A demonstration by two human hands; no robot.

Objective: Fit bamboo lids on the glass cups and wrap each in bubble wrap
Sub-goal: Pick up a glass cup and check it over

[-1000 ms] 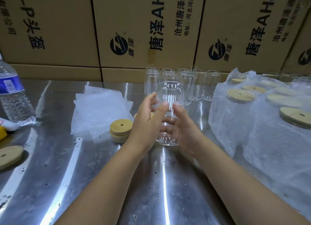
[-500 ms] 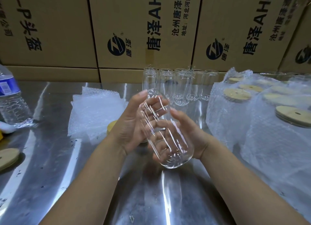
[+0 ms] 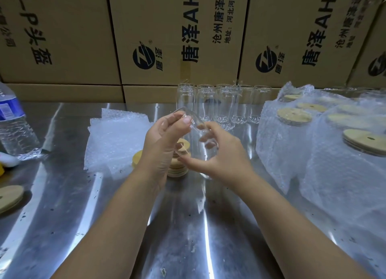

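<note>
Both hands hold one clear glass cup [image 3: 195, 140] tilted above the steel table. My left hand [image 3: 165, 140] pinches its rim near the top left, and my right hand [image 3: 221, 153] cups the lower body. Behind my left wrist a stack of bamboo lids [image 3: 177, 166] rests on the table. Flat bubble wrap sheets [image 3: 117, 140] lie to the left of the lids. Several bare glass cups [image 3: 219, 105] stand in a row at the back. On the right, wrapped cups with bamboo lids [image 3: 292, 115] stand close together.
Cardboard boxes [image 3: 167, 38] form a wall along the table's far edge. A water bottle [image 3: 14, 126] stands at the left, and a lone bamboo lid [image 3: 8, 195] lies near the left edge. Bare steel table [image 3: 188, 226] shows between my forearms.
The cup went from upright on the table to lifted and tilted; it has now swung so its rim points up-left, with my left fingers moved to the rim.
</note>
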